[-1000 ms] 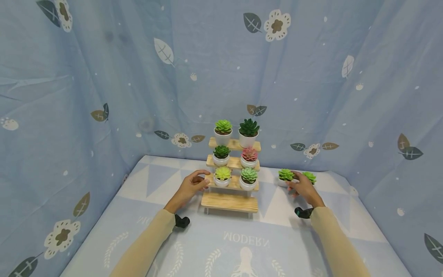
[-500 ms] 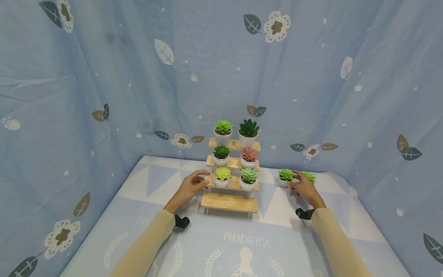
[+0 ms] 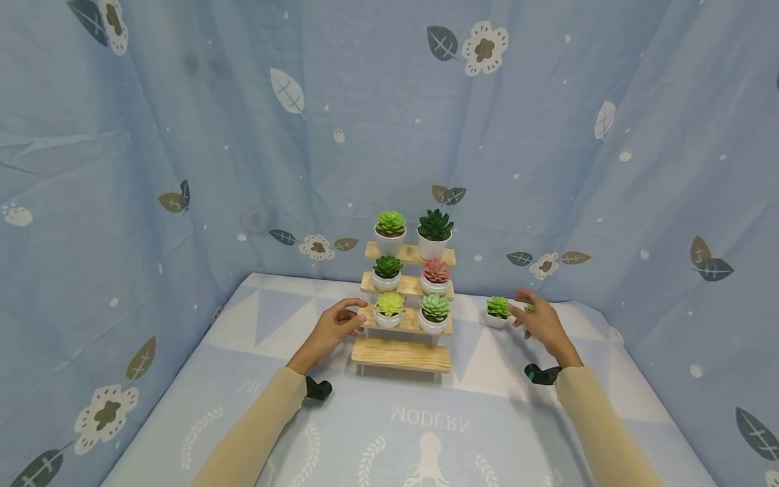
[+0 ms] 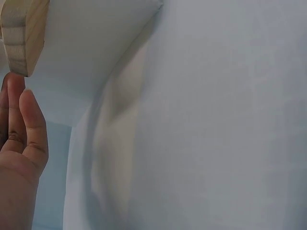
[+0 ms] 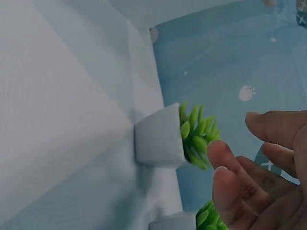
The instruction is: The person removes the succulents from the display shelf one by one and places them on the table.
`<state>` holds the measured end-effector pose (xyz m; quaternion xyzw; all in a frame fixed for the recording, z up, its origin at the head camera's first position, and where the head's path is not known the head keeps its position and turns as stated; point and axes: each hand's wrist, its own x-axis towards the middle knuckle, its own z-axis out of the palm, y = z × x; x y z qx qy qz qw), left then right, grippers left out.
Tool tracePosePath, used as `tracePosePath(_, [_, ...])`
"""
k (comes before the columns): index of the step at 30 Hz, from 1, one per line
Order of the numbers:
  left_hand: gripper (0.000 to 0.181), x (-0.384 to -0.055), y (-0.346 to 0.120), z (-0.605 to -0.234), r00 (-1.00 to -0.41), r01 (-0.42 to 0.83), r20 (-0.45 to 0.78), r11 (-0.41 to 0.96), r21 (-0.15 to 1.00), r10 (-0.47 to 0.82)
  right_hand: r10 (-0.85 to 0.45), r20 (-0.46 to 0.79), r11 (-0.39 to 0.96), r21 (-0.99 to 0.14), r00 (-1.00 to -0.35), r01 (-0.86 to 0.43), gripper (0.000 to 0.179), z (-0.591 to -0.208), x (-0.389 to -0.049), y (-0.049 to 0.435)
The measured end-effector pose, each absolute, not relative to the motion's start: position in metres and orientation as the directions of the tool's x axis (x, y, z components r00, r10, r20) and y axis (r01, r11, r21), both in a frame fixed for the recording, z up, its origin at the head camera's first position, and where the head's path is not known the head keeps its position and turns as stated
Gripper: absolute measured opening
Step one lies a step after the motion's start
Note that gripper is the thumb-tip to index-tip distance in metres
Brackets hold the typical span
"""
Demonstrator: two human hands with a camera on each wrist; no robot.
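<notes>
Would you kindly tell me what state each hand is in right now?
Left hand: open, at the left edge of the tiered wooden stand; contact unclear.
Right hand: open, holding nothing, beside a bright-green potted succulent.

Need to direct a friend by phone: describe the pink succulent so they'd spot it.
Find the stepped wooden stand on the patterned table. On its second tier from the top, to the right of a dark green succulent, the pink succulent sits in a round white pot. It alone has pink leaves; every other visible plant is green or yellow-green.
</notes>
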<state>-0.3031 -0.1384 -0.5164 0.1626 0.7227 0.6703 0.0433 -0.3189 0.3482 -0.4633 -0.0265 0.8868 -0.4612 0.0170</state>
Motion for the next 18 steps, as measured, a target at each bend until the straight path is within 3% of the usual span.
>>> tracePosePath(18, [0.045, -0.303, -0.139, -0.516, -0.94, 0.175, 0.157, 0.033, 0.984, 0.303, -0.134, 0.172, 0.542, -0.812, -0.976, -0.217, 0.058, -0.444, -0.296, 0.309])
